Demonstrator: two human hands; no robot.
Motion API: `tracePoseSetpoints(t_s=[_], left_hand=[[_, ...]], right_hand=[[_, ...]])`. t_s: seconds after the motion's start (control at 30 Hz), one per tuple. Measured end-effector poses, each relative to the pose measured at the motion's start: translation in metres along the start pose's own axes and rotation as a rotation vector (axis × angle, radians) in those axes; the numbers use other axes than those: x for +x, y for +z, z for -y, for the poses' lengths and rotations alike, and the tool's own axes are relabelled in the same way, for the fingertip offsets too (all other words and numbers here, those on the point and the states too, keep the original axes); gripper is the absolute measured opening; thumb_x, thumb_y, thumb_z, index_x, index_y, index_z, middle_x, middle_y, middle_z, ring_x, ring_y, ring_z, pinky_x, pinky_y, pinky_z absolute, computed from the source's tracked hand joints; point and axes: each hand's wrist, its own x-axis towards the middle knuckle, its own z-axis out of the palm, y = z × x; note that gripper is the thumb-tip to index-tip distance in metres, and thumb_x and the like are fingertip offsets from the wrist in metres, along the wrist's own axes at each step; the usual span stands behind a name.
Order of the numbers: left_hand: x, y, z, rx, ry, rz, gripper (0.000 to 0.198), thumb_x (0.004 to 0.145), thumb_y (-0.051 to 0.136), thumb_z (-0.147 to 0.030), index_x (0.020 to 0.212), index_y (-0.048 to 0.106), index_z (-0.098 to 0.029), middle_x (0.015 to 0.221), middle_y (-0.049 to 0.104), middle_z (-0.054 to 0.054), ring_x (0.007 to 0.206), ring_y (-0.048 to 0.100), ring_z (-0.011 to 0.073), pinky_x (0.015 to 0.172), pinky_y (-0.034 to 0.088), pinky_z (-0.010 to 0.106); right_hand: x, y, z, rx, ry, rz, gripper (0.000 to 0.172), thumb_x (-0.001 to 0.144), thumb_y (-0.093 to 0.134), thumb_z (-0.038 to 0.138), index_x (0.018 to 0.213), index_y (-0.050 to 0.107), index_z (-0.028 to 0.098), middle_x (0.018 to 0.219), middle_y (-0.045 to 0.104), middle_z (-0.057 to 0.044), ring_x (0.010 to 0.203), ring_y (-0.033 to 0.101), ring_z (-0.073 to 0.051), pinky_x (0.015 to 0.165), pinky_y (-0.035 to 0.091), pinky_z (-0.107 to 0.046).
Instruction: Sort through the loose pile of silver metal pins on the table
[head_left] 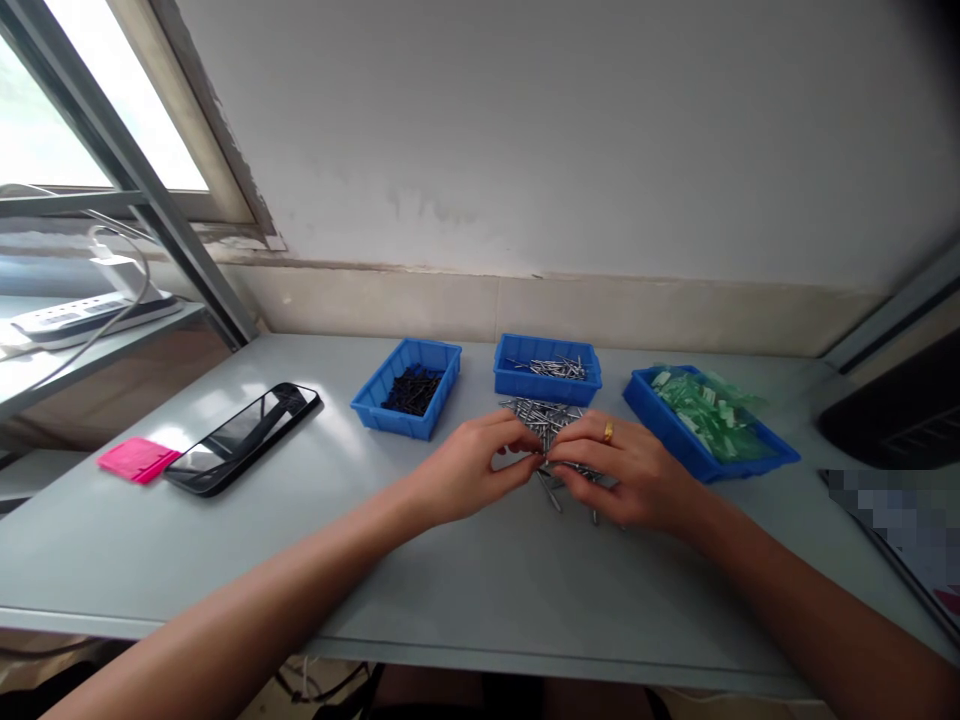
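Observation:
My left hand (469,465) and my right hand (622,468) meet over a loose pile of thin metal pins (546,418) on the grey table (450,590). Both hands are pinched closed, fingertips touching at the pile's near edge. What sits between the fingertips is too small to name. A gold ring is on my right hand. Behind the pile stands a blue tray of metal pins (547,370). A blue tray of small dark parts (409,388) is to its left. A blue tray of green and white pieces (705,418) is to its right.
A black phone (244,436) lies face up at the left, with a pink flat piece (137,459) beside it. A white power strip (82,312) rests on the ledge by the window. A dark device (896,415) sits at the far right.

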Motion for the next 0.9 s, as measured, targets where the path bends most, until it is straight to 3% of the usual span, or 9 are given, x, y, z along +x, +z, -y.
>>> tracePoseSetpoints(t_s=[0.23,0.47,0.9], left_hand=[[0.0011,-0.0019,-0.0007,0.021,0.006,-0.175,0.007,0.082,0.057,-0.022,0.083,0.059,-0.015,0.079,0.056,0.002,0.072,0.053,0.0122,0.067,0.046,0.025],[-0.0003,-0.0009,-0.0005,0.004,0.054,-0.162,0.008,0.084,0.056,-0.022,0.086,0.059,-0.015,0.080,0.056,0.002,0.071,0.052,0.0114,0.067,0.047,0.025],[0.0006,-0.0023,0.0006,0.041,0.022,-0.165,0.010,0.085,0.054,-0.023,0.088,0.059,-0.016,0.081,0.056,0.003,0.072,0.053,0.0117,0.068,0.047,0.026]], right_hand=[[-0.0019,0.0030,-0.0057,0.007,0.051,0.089,0.013,0.084,0.054,0.019,0.094,0.060,0.017,0.091,0.063,-0.008,0.081,0.057,-0.017,0.070,0.049,-0.031],[-0.0033,0.0081,-0.0025,0.072,0.099,0.239,0.020,0.085,0.053,0.022,0.104,0.060,0.017,0.099,0.062,-0.008,0.092,0.058,-0.019,0.076,0.049,-0.032],[-0.0024,0.0066,-0.0029,0.057,0.108,0.248,0.023,0.086,0.052,0.023,0.107,0.059,0.017,0.105,0.062,-0.010,0.097,0.058,-0.020,0.081,0.050,-0.035]])
